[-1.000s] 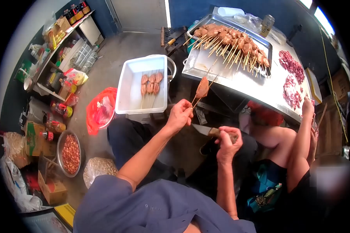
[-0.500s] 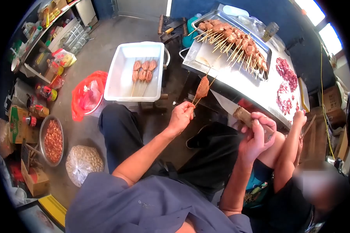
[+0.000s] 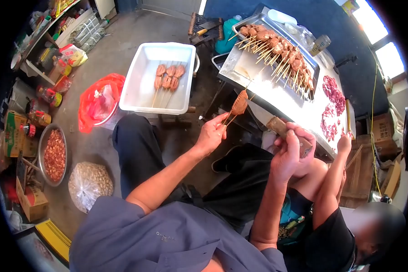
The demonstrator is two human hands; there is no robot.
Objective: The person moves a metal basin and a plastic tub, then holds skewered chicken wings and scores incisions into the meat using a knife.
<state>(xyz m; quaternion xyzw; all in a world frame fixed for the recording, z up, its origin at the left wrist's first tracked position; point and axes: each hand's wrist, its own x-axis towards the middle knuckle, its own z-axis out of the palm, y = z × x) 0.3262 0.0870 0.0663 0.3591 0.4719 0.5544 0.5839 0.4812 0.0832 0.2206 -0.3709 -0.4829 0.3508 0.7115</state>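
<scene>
My left hand (image 3: 211,134) is closed around the lower ends of two thin wooden skewers. A scored, reddish-brown piece of meat (image 3: 239,103) is threaded on them, tilted up toward the table. My right hand (image 3: 294,147) grips the thick wooden handle of a knife (image 3: 276,125), whose blade points up and left, close to the meat but apart from it. In front of my knees stands a white plastic tub (image 3: 127,97) with several skewered meat pieces (image 3: 167,83) lying inside.
At the upper right, a metal table (image 3: 247,68) bears a steel tray (image 3: 254,19) heaped with meat skewers (image 3: 281,50) and piles of raw red meat (image 3: 333,97). Another person's forearm (image 3: 333,177) reaches there. On my left are a red bag (image 3: 88,97), a steel bowl (image 3: 41,156) and a plastic sack (image 3: 90,186).
My right hand and the knife have shifted slightly left and down in view. The skewered meat sits slightly farther right. Both grips stay the same, and the whole view has shifted a little.
</scene>
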